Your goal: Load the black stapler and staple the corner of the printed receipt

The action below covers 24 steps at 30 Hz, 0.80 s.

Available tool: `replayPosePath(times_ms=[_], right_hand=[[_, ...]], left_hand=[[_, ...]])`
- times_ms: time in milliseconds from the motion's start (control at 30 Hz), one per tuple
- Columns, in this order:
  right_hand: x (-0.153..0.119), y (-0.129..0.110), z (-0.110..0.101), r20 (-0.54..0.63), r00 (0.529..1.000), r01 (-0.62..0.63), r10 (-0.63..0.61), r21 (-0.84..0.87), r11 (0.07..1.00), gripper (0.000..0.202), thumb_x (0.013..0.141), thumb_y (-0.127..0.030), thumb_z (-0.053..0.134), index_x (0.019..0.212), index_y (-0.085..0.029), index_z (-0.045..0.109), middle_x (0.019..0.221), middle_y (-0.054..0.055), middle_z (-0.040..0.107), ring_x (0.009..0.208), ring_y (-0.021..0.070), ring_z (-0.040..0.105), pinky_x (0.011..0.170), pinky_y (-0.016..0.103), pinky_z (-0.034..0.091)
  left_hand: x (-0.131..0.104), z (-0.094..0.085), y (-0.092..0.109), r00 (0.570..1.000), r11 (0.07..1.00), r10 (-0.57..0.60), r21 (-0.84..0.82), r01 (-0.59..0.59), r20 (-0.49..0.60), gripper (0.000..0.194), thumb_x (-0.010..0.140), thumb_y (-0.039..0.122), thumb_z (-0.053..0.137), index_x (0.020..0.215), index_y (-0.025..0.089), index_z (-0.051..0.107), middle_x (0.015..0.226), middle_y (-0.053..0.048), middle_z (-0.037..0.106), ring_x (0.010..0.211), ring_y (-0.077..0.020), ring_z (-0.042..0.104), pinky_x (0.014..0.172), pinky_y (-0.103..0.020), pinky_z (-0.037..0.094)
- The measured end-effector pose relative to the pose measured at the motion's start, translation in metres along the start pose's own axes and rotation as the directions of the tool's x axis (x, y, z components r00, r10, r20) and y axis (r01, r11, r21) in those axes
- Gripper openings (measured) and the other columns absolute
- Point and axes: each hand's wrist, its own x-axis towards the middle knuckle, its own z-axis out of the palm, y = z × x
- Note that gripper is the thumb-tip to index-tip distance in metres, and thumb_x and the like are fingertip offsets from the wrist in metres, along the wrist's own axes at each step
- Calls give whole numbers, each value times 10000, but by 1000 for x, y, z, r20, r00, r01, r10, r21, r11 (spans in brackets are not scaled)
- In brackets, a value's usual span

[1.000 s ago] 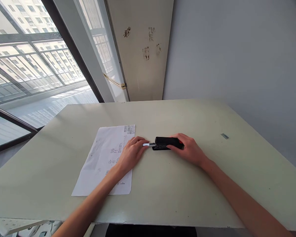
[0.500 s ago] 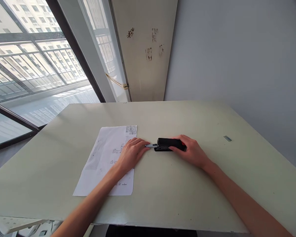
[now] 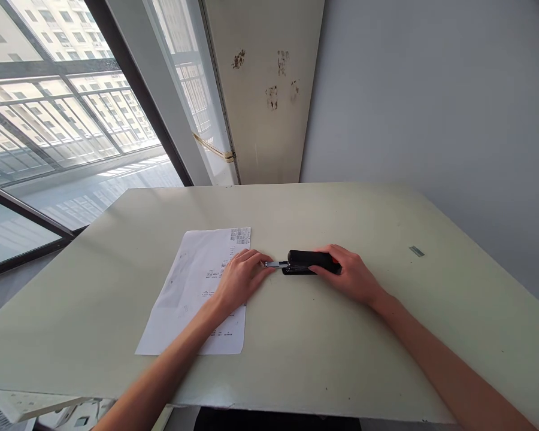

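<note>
A black stapler (image 3: 308,260) lies on the table, its front toward the left. My right hand (image 3: 348,269) is closed around its rear end, the thumb along the near side. From the front of the stapler a silver metal slide (image 3: 276,264) sticks out. My left hand (image 3: 244,275) pinches the outer tip of that slide between thumb and fingers. Beneath my left hand and forearm are printed paper sheets (image 3: 179,293), partly covered by them. To the right of my right hand lies a small grey strip of staples (image 3: 417,251).
The pale table (image 3: 341,353) runs back to a stained cabinet panel (image 3: 269,137) and a grey wall (image 3: 431,102). Large windows (image 3: 72,108) stand on the left. Below the front left table edge is a white power strip (image 3: 36,404).
The view has shifted very slightly. Both hands keep their hold on the stapler and its slide, with no clear movement between them.
</note>
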Motion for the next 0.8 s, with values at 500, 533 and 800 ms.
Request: replayPosePath(times_ms=[500,533,800], right_hand=[[1,-3,-1,7,1000,-8,7,24,1000,323,1006,-548,587,1144,-270,675,994,59,734,856,235,676,712,355,547],[1,-3,-2,8,1000,-9,8,27,1000,316,1006,-542,589,1144,-272,676,995,57,733,862,235,674,722,358,547],[1,0,-1,25,999,-35,34,43,998,306,1001,-527,609,1171,-283,682,1036,53,736,894,235,665,762,372,545]], left_hand=[[6,7,7,991,989,112,102,-104,-70,209,1037,421,602,977,242,691,938,-15,733,830,-196,637,793,-347,487],[6,7,6,989,987,127,109,-118,-78,205,1040,416,601,976,241,687,939,-13,734,824,-193,635,792,-346,484],[7,3,9,997,998,35,-43,-39,-75,196,1037,402,595,940,245,660,975,-13,735,885,-194,659,817,-337,500]])
